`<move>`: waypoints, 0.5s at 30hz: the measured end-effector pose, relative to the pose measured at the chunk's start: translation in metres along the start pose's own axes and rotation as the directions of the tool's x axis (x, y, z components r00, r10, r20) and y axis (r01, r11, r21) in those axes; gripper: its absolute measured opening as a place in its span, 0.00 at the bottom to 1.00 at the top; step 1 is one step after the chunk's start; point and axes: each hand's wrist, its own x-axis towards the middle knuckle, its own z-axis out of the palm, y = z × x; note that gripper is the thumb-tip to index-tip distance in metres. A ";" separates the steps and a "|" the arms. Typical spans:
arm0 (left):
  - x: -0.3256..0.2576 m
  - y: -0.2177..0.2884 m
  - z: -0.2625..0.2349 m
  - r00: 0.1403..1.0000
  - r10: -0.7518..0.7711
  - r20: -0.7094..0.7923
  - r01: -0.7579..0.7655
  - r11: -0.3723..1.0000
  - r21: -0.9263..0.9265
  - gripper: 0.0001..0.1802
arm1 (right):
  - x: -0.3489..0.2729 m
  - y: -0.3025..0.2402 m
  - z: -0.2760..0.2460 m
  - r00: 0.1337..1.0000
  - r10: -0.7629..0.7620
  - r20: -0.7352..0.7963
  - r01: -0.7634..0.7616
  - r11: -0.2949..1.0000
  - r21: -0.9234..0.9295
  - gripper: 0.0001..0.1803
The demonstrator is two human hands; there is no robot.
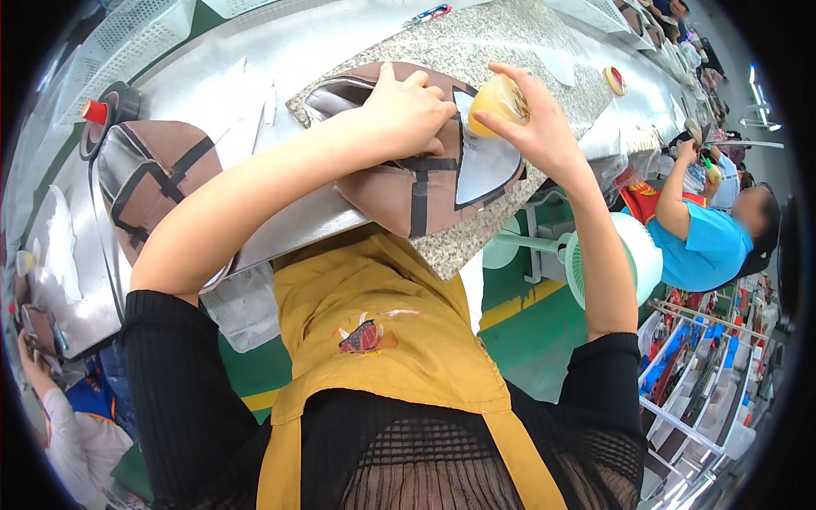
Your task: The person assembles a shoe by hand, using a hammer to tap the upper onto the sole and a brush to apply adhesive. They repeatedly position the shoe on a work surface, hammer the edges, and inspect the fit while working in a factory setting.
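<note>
a: where are the hands?
b: both are up on the speckled stone tabletop [544, 42]; the left hand [408, 110] lies palm down with fingers curled together, pressing on a brown shoe upper [399, 191] with black straps and grey panels; the hand covers the upper's far middle, so what lies under the palm is hidden.

a: and the right?
b: the right hand [531, 123] is wrapped around a small yellowish translucent bottle [497, 100], pinched between thumb and fingers just above the upper's grey panel [484, 161]; the bottle's tip faces down behind the fingers; i cannot tell whether it touches the panel.

a: anything else nearby?
b: a second brown upper [157, 174] lies to the left on the metal belt [280, 51], well apart from the first; a black pot with a red cap [102, 115] sits beyond it; a roll of tape [614, 81] rests near the slab's right corner; blue and red scissors [429, 14] lie at the far edge, partly cut off.

a: other people?
b: a person in a blue shirt [701, 246] sits to the right, face blurred; another person's hand [30, 348] shows at the left rim; a pale green fan [625, 259] stands below the slab.
</note>
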 end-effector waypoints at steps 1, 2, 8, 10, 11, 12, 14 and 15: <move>0.000 0.000 0.001 1.000 0.001 -0.004 -0.001 1.000 0.000 0.26 | -0.006 -0.004 -0.001 1.000 0.010 0.014 -0.011 1.000 0.026 0.34; 0.000 0.000 0.001 1.000 0.001 -0.009 -0.001 1.000 0.000 0.26 | -0.013 -0.007 -0.001 1.000 0.003 0.012 -0.003 0.999 0.042 0.34; 0.001 0.003 -0.001 1.000 -0.004 0.016 0.004 1.000 0.012 0.27 | -0.044 -0.027 0.000 0.999 0.030 0.043 -0.038 0.982 0.187 0.34; 0.001 0.003 -0.002 1.000 -0.001 0.017 0.000 1.000 0.017 0.28 | -0.054 -0.042 -0.004 0.992 0.065 0.106 -0.089 0.968 0.233 0.33; 0.001 0.003 -0.001 1.000 -0.002 0.014 0.002 1.000 0.017 0.28 | -0.060 -0.047 -0.003 0.990 0.055 0.128 -0.082 0.973 0.214 0.33; 0.001 0.003 -0.001 1.000 -0.003 0.011 0.003 1.000 0.018 0.28 | -0.066 -0.051 -0.003 0.988 0.046 0.150 -0.075 0.978 0.196 0.34; 0.000 0.002 -0.001 1.000 -0.004 0.004 0.004 1.000 0.020 0.28 | -0.076 -0.058 -0.002 0.989 0.026 0.143 -0.044 0.992 0.122 0.35; 0.000 0.001 0.000 1.000 -0.005 -0.001 0.005 1.000 0.020 0.28 | -0.077 -0.055 -0.002 0.998 0.006 0.063 -0.009 0.999 0.053 0.35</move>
